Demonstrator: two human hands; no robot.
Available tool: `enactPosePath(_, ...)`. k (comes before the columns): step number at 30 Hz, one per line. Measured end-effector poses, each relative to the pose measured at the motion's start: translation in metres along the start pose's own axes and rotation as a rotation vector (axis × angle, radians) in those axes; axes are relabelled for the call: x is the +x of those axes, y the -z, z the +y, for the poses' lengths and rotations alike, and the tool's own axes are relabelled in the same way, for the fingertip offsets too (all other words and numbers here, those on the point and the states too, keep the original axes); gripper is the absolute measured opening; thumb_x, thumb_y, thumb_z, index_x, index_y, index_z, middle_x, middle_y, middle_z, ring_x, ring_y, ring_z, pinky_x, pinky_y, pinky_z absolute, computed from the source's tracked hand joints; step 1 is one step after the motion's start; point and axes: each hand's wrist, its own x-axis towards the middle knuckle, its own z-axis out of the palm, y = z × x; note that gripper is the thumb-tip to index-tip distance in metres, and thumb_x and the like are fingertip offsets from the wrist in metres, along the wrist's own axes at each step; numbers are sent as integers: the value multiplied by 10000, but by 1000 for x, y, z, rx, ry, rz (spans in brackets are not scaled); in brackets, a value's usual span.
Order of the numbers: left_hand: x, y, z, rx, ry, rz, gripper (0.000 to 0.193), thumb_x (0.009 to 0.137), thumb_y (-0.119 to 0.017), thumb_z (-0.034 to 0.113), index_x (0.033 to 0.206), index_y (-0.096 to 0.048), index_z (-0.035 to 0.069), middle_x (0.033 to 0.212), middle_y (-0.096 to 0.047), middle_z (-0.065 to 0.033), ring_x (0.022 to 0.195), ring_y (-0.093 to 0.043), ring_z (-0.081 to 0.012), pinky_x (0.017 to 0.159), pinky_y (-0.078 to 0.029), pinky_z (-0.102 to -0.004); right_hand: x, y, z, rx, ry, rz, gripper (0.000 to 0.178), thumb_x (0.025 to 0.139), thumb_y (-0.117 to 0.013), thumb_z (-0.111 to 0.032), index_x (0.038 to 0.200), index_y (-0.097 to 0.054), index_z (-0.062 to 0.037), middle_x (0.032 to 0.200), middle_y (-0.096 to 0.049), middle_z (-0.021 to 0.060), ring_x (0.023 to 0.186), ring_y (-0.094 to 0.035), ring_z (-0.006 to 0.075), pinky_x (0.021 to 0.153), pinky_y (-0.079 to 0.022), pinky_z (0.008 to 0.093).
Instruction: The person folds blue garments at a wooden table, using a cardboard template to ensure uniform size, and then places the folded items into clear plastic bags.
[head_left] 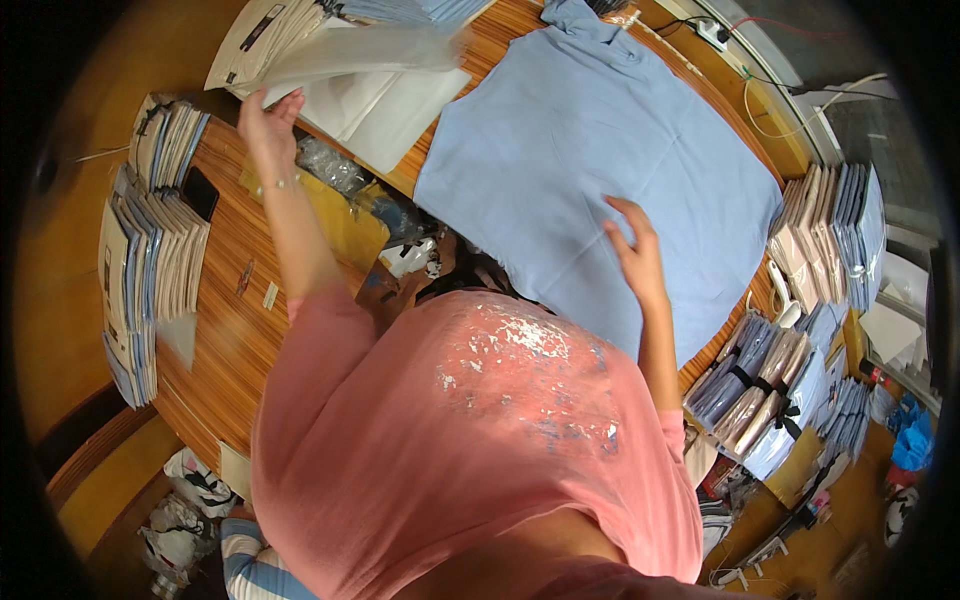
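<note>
The person's left hand [268, 125] is raised at the near left corner of a clear plastic sheet [365, 55], fingers partly curled at its edge; I can't tell from here whether they pinch it. The sheet is lifted and blurred, over some pale, flat sheets [395, 115] on the wooden bench [225, 300]. The right hand [640, 255] is open, fingers loosely spread and gripping nothing, over the light blue shirt [590, 140]; whether it touches the cloth I can't tell.

That shirt lies spread across the bench in front of the person, its collar at the far side and its lower part coming down near the person's body. Beyond the left hand stands a pile of packed garments [265, 45]. Over to the left are more packed stacks [180, 250], with a black phone [200, 193] beside them. A yellow packet [345, 220] lies close to the left forearm. To the right of the shirt sit folded pink and blue garments [825, 235], and nearer, bundles with black ribbons [745, 375].
</note>
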Motion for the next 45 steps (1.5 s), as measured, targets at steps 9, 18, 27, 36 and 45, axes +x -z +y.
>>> enactPosePath(9,-208,-128,-31,179,-49,-725,166,849,-578,109,975,-536,9,906,-589,-58,784,-563,-104,682,-465,-231,66,-52,-97,147,396,322,442,755,-664,-220,1138,-562,-25,1110,-561,178,1035,-538,269,859,-424,342)
enactPosePath(18,-109,-67,-217,1224,-700,-951,497,840,-550,385,1257,-450,133,1351,-351,-136,1263,-293,-357,1011,-228,-529,-78,73,118,888,-430,934,455,869,-565,-212,1236,-432,20,1184,-529,116,1039,-537,218,896,-440,344)
enactPosePath(27,-99,-59,-214,1587,-724,-1008,546,818,-557,422,1310,-415,233,1407,-293,-113,1284,-239,-368,994,-191,-589,-178,70,186,754,-740,1176,484,798,-627,-196,1187,-476,47,1124,-560,110,1004,-542,220,872,-427,315)
enactPosePath(36,-25,-101,-222,1459,-18,-926,595,608,-781,297,1043,-547,-34,1003,-579,-196,912,-551,-330,776,-456,-361,-184,74,201,686,-764,1173,499,788,-642,-203,1179,-476,58,1111,-556,133,979,-546,218,837,-443,327)
enactPosePath(45,-43,-86,-222,1412,-206,-885,532,548,-800,207,948,-592,-74,910,-627,-227,875,-611,-330,784,-466,-354,-179,72,196,669,-754,1179,524,778,-648,-175,1198,-449,66,1120,-547,136,993,-538,237,836,-446,344)
